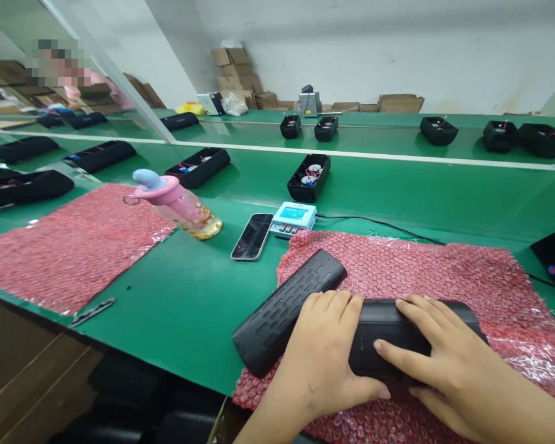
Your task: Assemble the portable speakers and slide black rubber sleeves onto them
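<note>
A black speaker housing [393, 336] lies across the red bubble wrap [444, 265], gripped from both sides. My left hand [321, 345] wraps its left end, thumb on the near side. On its right part rests my right hand [448, 348], fingers curled over the top and thumb below. The underside is hidden. Just left of my left hand a black speaker grille [289, 311] with slotted openings lies at a slant, partly on the wrap.
Behind stand a light-blue meter [293, 219] with a cable, a phone [253, 237] and a pink-lidded bottle [180, 206]. An open speaker shell [309, 177] with wires sits farther back. More bubble wrap [78, 240] covers the left. A person [87, 83] is at far left.
</note>
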The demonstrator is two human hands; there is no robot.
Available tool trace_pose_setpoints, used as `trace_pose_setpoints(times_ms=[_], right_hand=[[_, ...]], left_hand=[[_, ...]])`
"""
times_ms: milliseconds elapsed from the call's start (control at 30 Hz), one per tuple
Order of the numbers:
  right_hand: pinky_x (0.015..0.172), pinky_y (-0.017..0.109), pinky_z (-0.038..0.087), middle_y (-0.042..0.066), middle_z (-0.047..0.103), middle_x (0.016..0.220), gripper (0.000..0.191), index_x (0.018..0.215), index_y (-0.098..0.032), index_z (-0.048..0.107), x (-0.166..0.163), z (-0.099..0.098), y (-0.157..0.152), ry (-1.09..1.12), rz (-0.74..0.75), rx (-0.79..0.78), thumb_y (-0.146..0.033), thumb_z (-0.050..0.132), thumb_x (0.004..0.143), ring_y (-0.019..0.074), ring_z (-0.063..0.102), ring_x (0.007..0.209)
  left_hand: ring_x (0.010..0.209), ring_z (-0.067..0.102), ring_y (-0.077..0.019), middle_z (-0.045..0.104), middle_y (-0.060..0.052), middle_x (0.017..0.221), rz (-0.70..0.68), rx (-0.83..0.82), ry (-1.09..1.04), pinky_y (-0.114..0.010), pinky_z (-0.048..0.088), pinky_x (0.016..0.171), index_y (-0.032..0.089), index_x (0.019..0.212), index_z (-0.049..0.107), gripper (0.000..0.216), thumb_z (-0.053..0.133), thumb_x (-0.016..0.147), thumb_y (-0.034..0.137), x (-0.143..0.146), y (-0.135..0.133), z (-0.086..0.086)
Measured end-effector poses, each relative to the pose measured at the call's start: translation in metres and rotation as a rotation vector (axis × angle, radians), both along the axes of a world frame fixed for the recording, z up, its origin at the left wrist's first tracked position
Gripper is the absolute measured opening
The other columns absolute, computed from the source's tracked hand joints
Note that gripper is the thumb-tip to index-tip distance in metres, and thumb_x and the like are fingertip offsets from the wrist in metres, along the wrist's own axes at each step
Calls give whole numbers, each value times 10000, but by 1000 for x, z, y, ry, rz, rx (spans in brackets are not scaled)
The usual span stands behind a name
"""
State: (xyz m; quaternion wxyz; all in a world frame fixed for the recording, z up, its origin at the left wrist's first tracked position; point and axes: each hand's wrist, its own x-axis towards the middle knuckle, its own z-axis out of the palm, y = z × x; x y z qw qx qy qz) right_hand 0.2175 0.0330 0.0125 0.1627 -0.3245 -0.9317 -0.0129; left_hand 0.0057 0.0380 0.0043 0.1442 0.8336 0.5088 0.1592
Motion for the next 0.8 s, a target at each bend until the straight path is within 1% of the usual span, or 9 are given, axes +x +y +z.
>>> trace_pose_setpoints(times_ms=[267, 600, 800], right_hand=[[783, 564, 489, 204, 527, 1183, 515, 1171, -345, 573, 1, 0, 1, -16, 4, -20, -201, 656, 684, 346, 542, 1068], [778, 557, 486, 209, 535, 1174, 470, 1164, -344, 581, 1, 1, 0, -13, 1, -12, -197, 613, 719, 352, 544, 1064], [796, 555, 468, 196, 518, 1196, 449, 1166, -341, 583, 2, 0, 1, -25, 4, -29, -236, 633, 732, 361, 531, 1072]], left_hand=[[1016, 514, -334, 586, -154, 1115, 3, 15, 2, -538, 386, 908, 85, 1150, 531, 959, 771, 397, 628, 1, -1, -1], [1003, 525, -337, 590, -157, 1104, 3, 21, 11, -531, 398, 892, 86, 1139, 534, 952, 769, 394, 632, 1, 1, 1], [1021, 532, -346, 593, -151, 1123, 7, 20, 15, -533, 394, 903, 129, 1143, 527, 936, 765, 392, 636, 1, -1, 1]])
